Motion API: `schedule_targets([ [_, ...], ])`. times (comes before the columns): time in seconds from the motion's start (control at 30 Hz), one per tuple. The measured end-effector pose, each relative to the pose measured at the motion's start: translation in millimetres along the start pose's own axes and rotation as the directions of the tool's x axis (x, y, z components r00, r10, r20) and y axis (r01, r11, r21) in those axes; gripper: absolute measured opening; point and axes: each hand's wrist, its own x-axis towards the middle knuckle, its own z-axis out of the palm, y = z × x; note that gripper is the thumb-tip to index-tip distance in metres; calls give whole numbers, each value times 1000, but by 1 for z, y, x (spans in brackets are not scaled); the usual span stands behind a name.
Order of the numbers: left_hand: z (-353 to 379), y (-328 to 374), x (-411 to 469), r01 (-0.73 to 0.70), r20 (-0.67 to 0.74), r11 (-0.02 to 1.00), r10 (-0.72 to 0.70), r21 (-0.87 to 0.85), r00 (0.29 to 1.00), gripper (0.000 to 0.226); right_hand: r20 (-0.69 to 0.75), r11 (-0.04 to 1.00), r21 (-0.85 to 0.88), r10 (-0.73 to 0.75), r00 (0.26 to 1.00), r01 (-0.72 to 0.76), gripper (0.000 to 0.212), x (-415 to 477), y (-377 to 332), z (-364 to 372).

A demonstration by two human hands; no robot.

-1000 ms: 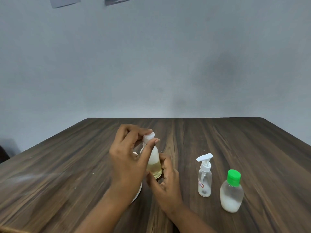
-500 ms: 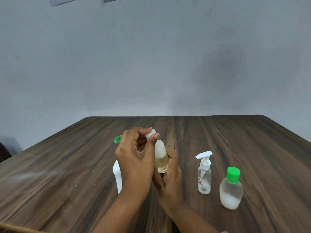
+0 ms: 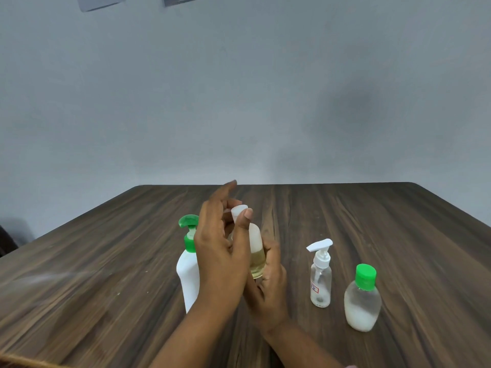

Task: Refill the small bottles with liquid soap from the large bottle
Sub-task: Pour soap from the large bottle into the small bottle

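My right hand (image 3: 268, 285) grips the lower part of a small clear bottle (image 3: 255, 248) that holds yellowish liquid at its bottom and is lifted off the table. My left hand (image 3: 220, 251) is at its top, thumb and fingers pinching the white cap (image 3: 238, 211), index finger stretched out. Behind my left hand stands the large white bottle (image 3: 187, 274) with a green pump head (image 3: 189, 221), partly hidden. To the right stand a small clear pump bottle (image 3: 321, 277) with a white pump and a small bottle with a green cap (image 3: 362, 301), partly filled with white liquid.
Everything sits on a dark wood-grain table (image 3: 106, 274) that ends at a plain grey wall (image 3: 239, 88). The table's far edge and right corner are in view. Something dark shows at the far left edge (image 3: 5, 243).
Both hands have lifted the small bottle a little and shifted right, so the large white bottle behind shows more. My left index finger has straightened while the thumb stays on the cap.
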Motion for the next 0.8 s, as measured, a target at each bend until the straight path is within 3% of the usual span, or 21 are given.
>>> schedule_targets([
  [0.1, 1, 2, -1, 3, 27, 1000, -3, -3, 1000, 39, -31, 1000, 20, -2, 1000, 3, 41, 0, 1, 0],
  [0.23, 3, 0, -1, 77, 37, 994, -74, -82, 997, 31, -70, 999, 32, 23, 997, -21, 42, 1, 1, 1],
  [0.3, 5, 1, -1, 133, 48, 984, -128, -122, 991, 39, -69, 999, 39, 27, 997, -25, 48, 1, 0, 2],
  [0.5, 5, -1, -2, 170, 99, 963, -152, -210, 983, 34, -80, 999, 32, 27, 996, -25, 53, 1, 0, 1],
  [0.73, 5, -7, 1, 202, 64, 958, -193, -206, 979, 27, -85, 1000, 23, 13, 996, -11, 39, 2, -1, 1],
  [0.8, 6, -6, 1, 204, 81, 962, -192, -184, 978, 33, -80, 999, 41, 21, 997, -18, 45, 2, 0, 1],
])
